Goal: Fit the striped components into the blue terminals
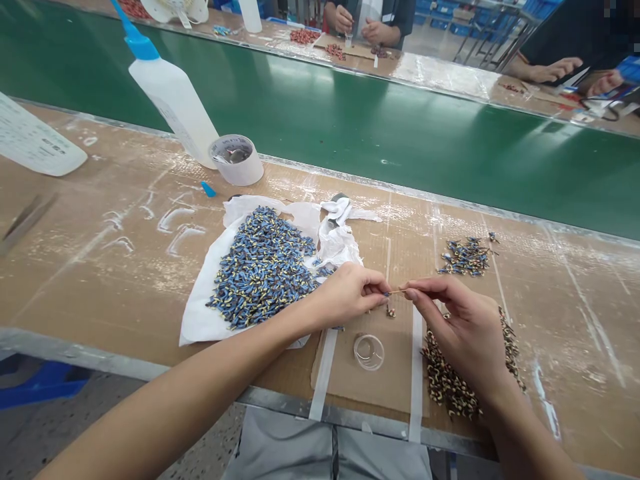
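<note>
Fingertips together, my left hand point(350, 290) pinches a tiny blue piece point(387, 294) above the cardboard. My right hand point(463, 327) grips a thin wooden stick point(397, 291) between thumb and forefinger, its far end at the blue piece. Below the hands stands a small clear cup point(369, 352). Left of them, a heap of tiny blue-and-yellow pieces point(265, 267) lies on a white sheet point(200, 313). Partly behind my right hand spreads a pile of dark-and-cream pieces point(453, 380). A smaller group of blue-and-dark pieces point(466, 257) lies farther back.
A white squeeze bottle point(173, 100) with a blue nozzle stands beside a tape roll point(237, 160). Crumpled white tissue point(337, 233) borders the heap. Another bottle point(35, 137) lies at left. Beyond the green belt point(320, 107), two other people work with their hands.
</note>
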Demonstrator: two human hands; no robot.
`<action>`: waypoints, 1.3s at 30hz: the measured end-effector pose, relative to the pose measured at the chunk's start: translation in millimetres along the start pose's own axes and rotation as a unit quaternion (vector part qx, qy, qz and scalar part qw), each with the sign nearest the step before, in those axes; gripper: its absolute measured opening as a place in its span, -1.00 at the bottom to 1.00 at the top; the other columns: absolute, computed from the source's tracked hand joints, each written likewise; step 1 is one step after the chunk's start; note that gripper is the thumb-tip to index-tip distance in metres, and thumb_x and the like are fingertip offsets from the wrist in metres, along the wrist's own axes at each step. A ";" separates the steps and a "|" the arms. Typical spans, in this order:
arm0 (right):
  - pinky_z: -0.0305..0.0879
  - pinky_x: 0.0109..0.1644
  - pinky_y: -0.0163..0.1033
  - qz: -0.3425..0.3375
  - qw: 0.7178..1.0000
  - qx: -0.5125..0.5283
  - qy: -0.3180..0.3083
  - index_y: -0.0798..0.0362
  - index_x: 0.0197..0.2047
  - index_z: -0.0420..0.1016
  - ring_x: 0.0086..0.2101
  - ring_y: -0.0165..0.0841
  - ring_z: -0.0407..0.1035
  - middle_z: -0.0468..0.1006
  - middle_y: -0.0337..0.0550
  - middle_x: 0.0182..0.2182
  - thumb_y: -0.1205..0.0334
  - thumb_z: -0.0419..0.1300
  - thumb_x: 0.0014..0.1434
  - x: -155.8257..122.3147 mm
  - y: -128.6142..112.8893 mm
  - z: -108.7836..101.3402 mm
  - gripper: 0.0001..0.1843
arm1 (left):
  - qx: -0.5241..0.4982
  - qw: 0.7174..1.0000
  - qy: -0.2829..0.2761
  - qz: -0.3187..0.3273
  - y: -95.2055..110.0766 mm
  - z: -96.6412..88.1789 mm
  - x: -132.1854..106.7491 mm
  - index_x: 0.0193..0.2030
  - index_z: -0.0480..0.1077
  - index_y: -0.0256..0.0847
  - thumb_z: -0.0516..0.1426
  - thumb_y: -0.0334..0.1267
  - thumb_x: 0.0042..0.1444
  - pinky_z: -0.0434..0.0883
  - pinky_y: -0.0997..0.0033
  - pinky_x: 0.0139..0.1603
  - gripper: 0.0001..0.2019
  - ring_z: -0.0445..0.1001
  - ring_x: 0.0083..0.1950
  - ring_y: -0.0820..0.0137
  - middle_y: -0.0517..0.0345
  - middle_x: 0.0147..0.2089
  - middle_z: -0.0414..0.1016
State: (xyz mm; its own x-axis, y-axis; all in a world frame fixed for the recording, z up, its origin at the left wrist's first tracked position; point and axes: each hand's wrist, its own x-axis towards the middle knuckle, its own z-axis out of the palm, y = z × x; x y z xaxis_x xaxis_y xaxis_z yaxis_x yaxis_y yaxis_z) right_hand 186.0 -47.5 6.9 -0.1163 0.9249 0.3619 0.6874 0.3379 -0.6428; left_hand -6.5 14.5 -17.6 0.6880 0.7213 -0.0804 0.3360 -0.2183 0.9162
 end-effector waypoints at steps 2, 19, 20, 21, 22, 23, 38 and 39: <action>0.38 -0.27 -0.31 -0.003 1.000 -0.004 -0.006 0.01 -0.25 0.50 -0.37 -0.40 0.52 0.64 -0.24 -0.35 0.33 0.25 0.18 0.3 -0.3 -0.3 -0.95 | -0.001 1.000 -0.001 0.000 -0.2 -0.1 -0.2 -0.22 0.53 -0.30 0.14 -0.35 0.13 0.24 0.54 -0.39 -0.85 0.39 -0.42 0.48 0.17 -0.47 0.49; 0.40 -0.23 -0.29 -0.029 0.999 0.015 -0.021 0.00 -0.21 0.47 -0.32 -0.37 0.52 0.63 -0.20 -0.31 0.35 0.21 0.21 1.3 -3.2 1.4 -0.92 | 0.004 1.000 0.005 0.015 3.9 -2.8 -0.9 -0.28 0.53 -0.31 0.13 -0.39 0.12 0.23 0.55 -0.37 -0.87 0.36 -0.42 0.50 0.19 -0.46 0.48; 0.40 -0.22 -0.29 -0.031 0.999 0.012 -0.019 0.00 -0.21 0.47 -0.32 -0.38 0.52 0.63 -0.20 -0.31 0.36 0.20 0.22 1.1 -3.4 1.3 -0.91 | 0.004 1.000 0.007 0.017 4.3 -3.1 -0.9 -0.29 0.53 -0.31 0.13 -0.40 0.12 0.23 0.55 -0.37 -0.87 0.35 -0.43 0.51 0.20 -0.47 0.47; 0.39 -0.22 -0.29 -0.032 0.999 0.009 -0.019 0.00 -0.21 0.46 -0.31 -0.38 0.52 0.63 -0.20 -0.30 0.36 0.19 0.22 0.9 -3.7 1.3 -0.91 | 0.004 1.000 0.008 0.019 4.6 -3.2 -0.9 -0.30 0.53 -0.31 0.12 -0.42 0.12 0.22 0.56 -0.37 -0.87 0.34 -0.43 0.52 0.20 -0.47 0.47; 0.39 -0.22 -0.29 -0.033 0.999 0.008 -0.023 0.00 -0.20 0.46 -0.30 -0.38 0.51 0.62 -0.20 -0.30 0.37 0.19 0.22 0.7 -4.0 1.2 -0.91 | 0.004 1.000 0.008 0.021 4.8 -3.2 -0.9 -0.30 0.53 -0.31 0.12 -0.43 0.11 0.22 0.56 -0.37 -0.87 0.34 -0.43 0.52 0.20 -0.47 0.47; 0.38 -0.21 -0.30 -0.032 0.999 0.009 -0.029 0.00 -0.20 0.45 -0.30 -0.38 0.51 0.62 -0.20 -0.30 0.37 0.18 0.23 0.5 -4.2 1.1 -0.90 | 0.004 1.000 0.007 0.021 5.0 -3.1 -0.9 -0.30 0.53 -0.31 0.12 -0.44 0.11 0.22 0.56 -0.36 -0.87 0.34 -0.43 0.52 0.20 -0.47 0.47; 0.38 -0.24 -0.24 0.032 0.994 0.081 -0.058 -0.01 -0.22 0.48 -0.32 -0.34 0.49 0.60 -0.19 -0.33 0.31 0.20 0.23 4.7 0.2 -13.8 -0.95 | 0.013 1.000 -0.003 0.001 7.7 -5.0 0.3 -0.26 0.51 -0.30 0.12 -0.41 0.13 0.26 0.53 -0.34 -0.87 0.38 -0.40 0.50 0.18 -0.44 0.49; 0.38 -0.24 -0.24 0.048 0.991 0.110 -0.058 -0.02 -0.22 0.49 -0.31 -0.34 0.49 0.60 -0.19 -0.32 0.30 0.21 0.22 5.4 0.4 -18.4 -0.94 | 0.009 1.000 -0.003 -0.002 7.7 -4.9 0.2 -0.25 0.51 -0.30 0.12 -0.41 0.13 0.27 0.52 -0.33 -0.86 0.39 -0.39 0.49 0.17 -0.43 0.50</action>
State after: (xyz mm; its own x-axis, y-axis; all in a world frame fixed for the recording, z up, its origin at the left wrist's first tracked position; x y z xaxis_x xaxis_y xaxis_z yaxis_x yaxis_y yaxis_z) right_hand 198.8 -45.6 21.0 -0.1488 0.9639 0.2207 0.5284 0.2662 -0.8062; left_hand -6.9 16.2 -8.6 0.6896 0.7190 -0.0869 0.3514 -0.2273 0.9082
